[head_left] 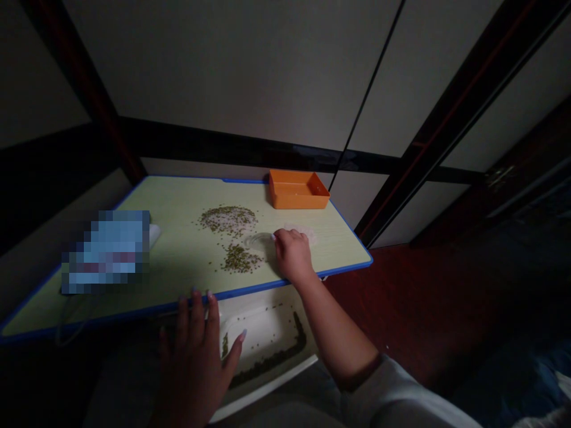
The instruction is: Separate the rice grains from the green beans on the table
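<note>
Dim room, pale table (172,205); right hand (293,252) pinches clear piece (257,239) beside green grains (239,259), mid-table; left hand (196,351) open, apart, at near edge; white tub (265,330) below.

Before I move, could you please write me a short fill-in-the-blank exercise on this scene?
1. The open box at the far side of the table is coloured ____.
2. The trim along the edge of the table is coloured ____.
3. Just below the near edge of the table sits a basin, whose colour is ____.
4. The hand with its fingers spread, beside the basin, is the person's ____ one.

Missing words: orange; blue; white; left.
</note>
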`<state>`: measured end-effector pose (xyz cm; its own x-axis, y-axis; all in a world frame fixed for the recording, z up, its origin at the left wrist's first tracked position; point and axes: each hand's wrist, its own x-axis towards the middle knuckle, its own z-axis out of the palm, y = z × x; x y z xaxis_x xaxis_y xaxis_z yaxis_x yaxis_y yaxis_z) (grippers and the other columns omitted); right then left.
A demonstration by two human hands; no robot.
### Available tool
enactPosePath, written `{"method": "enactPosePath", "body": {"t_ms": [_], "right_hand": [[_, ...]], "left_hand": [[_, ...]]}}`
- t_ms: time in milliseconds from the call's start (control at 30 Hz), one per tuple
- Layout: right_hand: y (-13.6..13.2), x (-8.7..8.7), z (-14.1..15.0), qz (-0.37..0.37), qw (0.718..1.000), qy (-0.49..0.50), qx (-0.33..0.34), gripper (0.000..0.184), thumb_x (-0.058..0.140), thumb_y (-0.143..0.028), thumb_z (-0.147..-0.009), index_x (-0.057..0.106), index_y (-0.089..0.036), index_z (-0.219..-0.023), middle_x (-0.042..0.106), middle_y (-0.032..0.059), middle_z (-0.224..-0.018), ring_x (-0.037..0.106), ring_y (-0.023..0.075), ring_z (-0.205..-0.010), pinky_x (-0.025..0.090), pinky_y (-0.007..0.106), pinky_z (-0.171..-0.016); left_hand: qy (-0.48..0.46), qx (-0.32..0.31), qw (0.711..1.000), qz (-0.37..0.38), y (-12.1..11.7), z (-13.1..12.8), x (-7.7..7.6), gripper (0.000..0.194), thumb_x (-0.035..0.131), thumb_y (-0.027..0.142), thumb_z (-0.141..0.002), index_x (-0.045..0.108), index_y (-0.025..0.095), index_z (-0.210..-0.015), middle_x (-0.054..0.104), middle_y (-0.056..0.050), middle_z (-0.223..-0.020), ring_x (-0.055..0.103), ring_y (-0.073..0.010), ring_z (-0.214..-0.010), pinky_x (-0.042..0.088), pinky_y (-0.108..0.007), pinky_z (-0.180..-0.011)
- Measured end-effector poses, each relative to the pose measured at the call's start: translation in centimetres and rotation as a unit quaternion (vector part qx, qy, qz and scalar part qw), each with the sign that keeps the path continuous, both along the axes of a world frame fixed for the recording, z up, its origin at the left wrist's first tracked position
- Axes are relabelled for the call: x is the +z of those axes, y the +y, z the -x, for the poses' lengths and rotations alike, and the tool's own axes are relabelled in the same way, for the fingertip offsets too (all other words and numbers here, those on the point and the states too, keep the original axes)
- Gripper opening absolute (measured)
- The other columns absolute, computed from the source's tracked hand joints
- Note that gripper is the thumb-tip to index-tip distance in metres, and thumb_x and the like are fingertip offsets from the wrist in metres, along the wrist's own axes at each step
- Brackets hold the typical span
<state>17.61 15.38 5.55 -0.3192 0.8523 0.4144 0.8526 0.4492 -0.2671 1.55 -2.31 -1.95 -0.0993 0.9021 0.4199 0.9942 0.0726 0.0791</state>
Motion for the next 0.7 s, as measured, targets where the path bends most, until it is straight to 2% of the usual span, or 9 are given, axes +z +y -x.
{"method": "enactPosePath", "body": {"t_ms": [67, 133, 300, 433, 700], "right_hand": [[0.4, 0.1, -0.2, -0.013, 0.999, 0.016, -0.034, 0.019, 0.045, -0.024, -0.099, 0.063, -0.02, -0.098, 0.07, 0.0083, -0.093, 0.059, 0.0225, -0.092, 0.033, 0.033, -0.079], [0.7, 0.0, -0.3, -0.025, 0.999, 0.03, -0.036, 0.019, 0.045, -0.023, -0.098, 0.064, -0.019, -0.096, 0.07, 0.0088, -0.092, 0.059, 0.0225, -0.091, 0.034, 0.033, -0.078], [0.1, -0.6, -0.2, -0.024, 0.998, 0.045, 0.045, 0.017, 0.048, -0.02, -0.096, 0.064, -0.02, -0.096, 0.07, 0.0067, -0.087, 0.06, 0.0201, -0.087, 0.037, 0.03, -0.078], [-0.6, -0.9, -0.2, -0.01, 0.996, 0.031, 0.083, 0.015, 0.051, -0.017, -0.094, 0.065, -0.021, -0.097, 0.071, 0.0058, -0.088, 0.061, 0.0196, -0.087, 0.037, 0.03, -0.079], [-1.6, -1.0, -1.1, -0.002, 0.992, 0.043, 0.12, 0.018, 0.051, -0.013, -0.089, 0.065, -0.022, -0.096, 0.071, 0.0045, -0.091, 0.06, 0.0202, -0.092, 0.034, 0.033, -0.082]], "left_hand": [[0.001, -0.002, 1.0, -0.005, -0.1, 0.1, -0.1, 0.071, 0.033, 0.042, -0.092, 0.026, 0.002, -0.15, 0.022, -0.029, -0.16, 0.012, -0.0421, -0.151, 0.025, -0.068, -0.112], [0.001, -0.004, 1.0, -0.011, -0.2, 0.1, -0.1, 0.071, 0.034, 0.041, -0.092, 0.025, 0.002, -0.15, 0.022, -0.028, -0.16, 0.013, -0.0419, -0.151, 0.025, -0.067, -0.112], [-0.001, -0.01, 1.0, -0.012, -0.3, 0.3, -0.2, 0.072, 0.034, 0.041, -0.092, 0.023, 0.003, -0.151, 0.022, -0.028, -0.16, 0.012, -0.0411, -0.152, 0.025, -0.066, -0.112], [-0.004, -0.015, 1.0, -0.009, -0.1, 0.3, -0.1, 0.074, 0.035, 0.043, -0.091, 0.02, 0.003, -0.152, 0.021, -0.029, -0.16, 0.011, -0.042, -0.152, 0.027, -0.066, -0.112], [-0.01, -0.015, 1.0, -0.009, -0.1, 0.2, 0.2, 0.073, 0.037, 0.042, -0.09, 0.026, 0.001, -0.15, 0.024, -0.03, -0.159, 0.015, -0.0436, -0.15, 0.027, -0.065, -0.112]]}}
